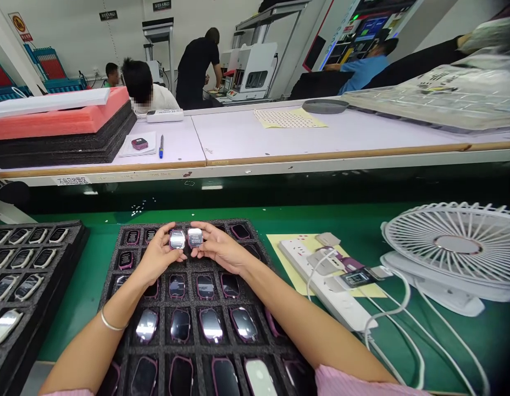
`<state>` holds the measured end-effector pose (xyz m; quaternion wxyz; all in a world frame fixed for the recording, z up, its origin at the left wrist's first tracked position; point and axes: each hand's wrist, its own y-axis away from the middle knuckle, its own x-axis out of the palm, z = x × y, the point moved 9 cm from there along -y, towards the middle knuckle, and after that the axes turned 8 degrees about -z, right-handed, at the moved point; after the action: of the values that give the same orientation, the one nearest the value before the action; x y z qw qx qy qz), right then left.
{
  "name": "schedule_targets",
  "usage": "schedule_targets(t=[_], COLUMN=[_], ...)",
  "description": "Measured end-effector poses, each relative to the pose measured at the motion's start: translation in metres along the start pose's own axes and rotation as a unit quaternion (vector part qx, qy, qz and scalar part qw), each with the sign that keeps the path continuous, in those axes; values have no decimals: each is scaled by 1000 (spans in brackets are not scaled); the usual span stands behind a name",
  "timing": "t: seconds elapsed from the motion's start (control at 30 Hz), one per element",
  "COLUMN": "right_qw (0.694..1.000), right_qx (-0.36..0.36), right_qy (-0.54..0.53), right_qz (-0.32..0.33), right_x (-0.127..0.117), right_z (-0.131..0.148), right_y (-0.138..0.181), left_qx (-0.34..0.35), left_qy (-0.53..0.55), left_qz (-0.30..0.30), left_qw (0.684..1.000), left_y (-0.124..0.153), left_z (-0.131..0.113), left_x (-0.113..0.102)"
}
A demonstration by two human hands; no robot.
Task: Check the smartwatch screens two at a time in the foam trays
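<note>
A black foam tray (pixel 115 263) lies in front of me on the green mat, its pockets filled with several small purple-edged smartwatch bodies (pixel 210 324). My left hand (pixel 158 258) pinches one watch body (pixel 177 238) with a shiny face above the tray's far rows. My right hand (pixel 216 247) pinches a second watch body (pixel 195 237) right beside it. The two pieces are held side by side, almost touching.
A second foam tray (pixel 69 234) of watch bodies sits at the left. To the right lie a white power strip (pixel 321 286) with plugs and cables on a yellow sheet, and a white desk fan (pixel 456 247). Several people work at benches beyond the raised shelf (pixel 280 159).
</note>
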<state>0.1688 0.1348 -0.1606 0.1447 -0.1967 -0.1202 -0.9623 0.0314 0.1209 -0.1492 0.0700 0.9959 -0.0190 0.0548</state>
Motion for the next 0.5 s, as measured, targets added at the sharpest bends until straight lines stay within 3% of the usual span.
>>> schedule_targets(t=[0.1, 0.17, 0.2, 0.27, 0.33, 0.37, 0.43, 0.5], right_qw=[995, 970, 942, 856, 771, 742, 710, 700], right_qx=[-28, -66, -94, -151, -179, -180, -177, -172], right_qy=[89, 230, 320, 494, 612, 645, 680, 690], right_qz=[24, 31, 26, 13, 9, 15, 35, 62], right_x=[-1, -3, -3, -2, 1, 3, 6, 8], right_z=[1, 2, 4, 8, 9, 8, 5, 6], right_y=[-1, -1, 0, 3, 6, 7, 10, 13], left_qx=[-4, 22, 51, 121, 163, 168, 160, 153], left_qy=[-66, -172, -240, -374, -468, -498, -532, -543], left_qz=[35, 39, 36, 27, 23, 24, 30, 38], left_qw=[997, 984, 969, 919, 868, 850, 831, 825], left_y=[-4, -6, -6, -6, -5, -4, -4, -4], left_z=[7, 10, 9, 5, 5, 7, 10, 9], left_x=[-2, -7, -8, -9, -6, -6, -6, -8])
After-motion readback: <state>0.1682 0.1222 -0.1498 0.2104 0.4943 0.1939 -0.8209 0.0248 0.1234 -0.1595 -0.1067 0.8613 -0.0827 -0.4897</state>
